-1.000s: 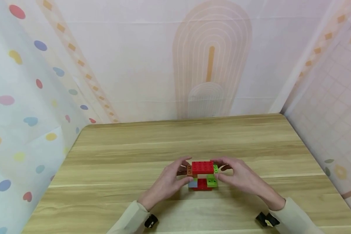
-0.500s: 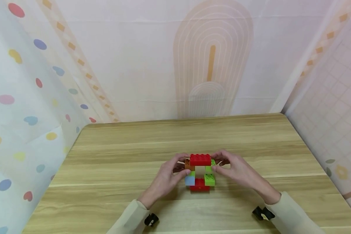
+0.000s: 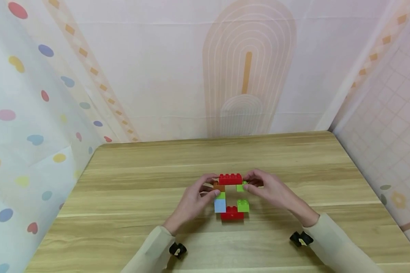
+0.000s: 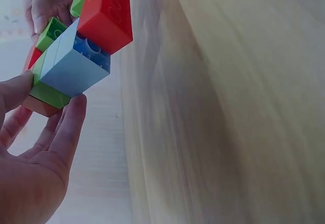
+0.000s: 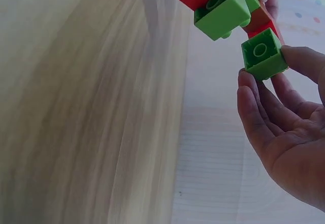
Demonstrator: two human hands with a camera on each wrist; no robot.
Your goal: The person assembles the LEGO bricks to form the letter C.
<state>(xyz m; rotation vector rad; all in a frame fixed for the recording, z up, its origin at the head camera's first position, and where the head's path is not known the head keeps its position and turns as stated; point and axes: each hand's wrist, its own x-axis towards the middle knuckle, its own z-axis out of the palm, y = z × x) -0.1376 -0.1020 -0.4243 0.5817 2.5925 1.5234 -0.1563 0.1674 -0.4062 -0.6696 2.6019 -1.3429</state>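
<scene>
A small frame of toy building bricks stands between both hands in the head view. My left hand (image 3: 195, 199) pinches its left column at the lime green brick (image 3: 220, 195), with the orange-brown brick (image 3: 219, 187) above and the light blue brick (image 3: 220, 206) below. The long red brick (image 3: 230, 179) spans the top; another red brick (image 3: 232, 214) forms the base. My right hand (image 3: 271, 187) pinches the upper right green brick (image 5: 264, 56), whose hollow underside shows in the right wrist view. A gap separates it from the lower green brick (image 3: 243, 206) sitting on the base.
The wood-grain table (image 3: 140, 212) extends around the hands on every side. A patterned curtain (image 3: 164, 76) hangs behind its far edge, with more patterned cloth to the left and right. Black straps with small devices (image 3: 301, 239) sit at both wrists.
The brick frame has tilted, its top going back and its front faces coming into view. Both hands have shifted slightly up and left. A gap now shows between the two right-side green bricks.
</scene>
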